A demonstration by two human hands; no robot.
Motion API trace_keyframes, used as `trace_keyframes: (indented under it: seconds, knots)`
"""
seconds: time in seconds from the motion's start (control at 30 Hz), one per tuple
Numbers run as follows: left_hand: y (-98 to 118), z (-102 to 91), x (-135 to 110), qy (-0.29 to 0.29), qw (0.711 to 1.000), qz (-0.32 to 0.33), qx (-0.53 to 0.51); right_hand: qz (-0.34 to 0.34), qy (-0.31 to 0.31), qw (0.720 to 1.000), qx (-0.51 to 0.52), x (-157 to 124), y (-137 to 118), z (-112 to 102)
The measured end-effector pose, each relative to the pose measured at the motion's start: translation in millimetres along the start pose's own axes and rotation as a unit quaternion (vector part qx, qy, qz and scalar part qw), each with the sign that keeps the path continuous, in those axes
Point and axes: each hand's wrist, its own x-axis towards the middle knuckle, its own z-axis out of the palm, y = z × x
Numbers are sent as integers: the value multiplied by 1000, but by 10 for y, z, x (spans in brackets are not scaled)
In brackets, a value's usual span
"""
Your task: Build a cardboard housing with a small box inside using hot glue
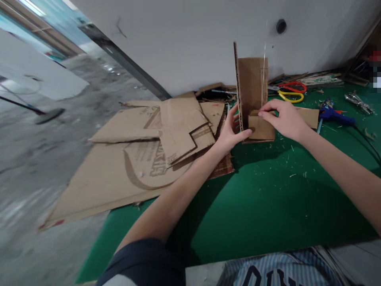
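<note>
A cardboard structure (253, 81) with two tall upright walls stands on the green table. Low inside its corner sits a small folded cardboard piece (262, 126). My left hand (232, 129) grips the tall left wall near its base, thumb in front and fingers behind it. With thumb and forefinger, my right hand (281, 117) pinches at the top edge of the small cardboard piece. A thin clear strand, perhaps glue, runs up along the back wall. Behind my right hand lies a flat cardboard strip (308, 117).
Flat cardboard sheets (125, 159) are piled on the left, overhanging the green table (262, 210). Scissors (291, 91) with red and yellow handles lie by the wall. A blue glue gun (336, 116) with its cord rests at the right, near a clear plastic packet (358, 103).
</note>
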Motion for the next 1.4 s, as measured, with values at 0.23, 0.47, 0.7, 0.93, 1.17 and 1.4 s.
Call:
trace_keyframes:
  seconds: [0.23, 0.47, 0.7, 0.93, 1.17, 1.4]
  knots:
    - [-119, -74, -10, -22, 999, 33, 25, -19, -20, 999, 19, 16, 96, -28]
    - [-146, -55, -15, -50, 997, 54, 24, -38, -42, 998, 30, -5, 61, 4]
    - [-189, -56, -4, -23, 998, 54, 20, -30, -49, 998, 23, 0, 73, -20]
    - [-169, -73, 10, -47, 996, 62, 36, -19, -66, 997, 33, -30, 14, -22]
    - [-118, -46, 8, -27, 998, 42, 26, -4, -48, 998, 52, -35, 29, -5]
    - [-76, -34, 10, -39, 998, 37, 32, 5, -40, 997, 66, -22, 18, 16]
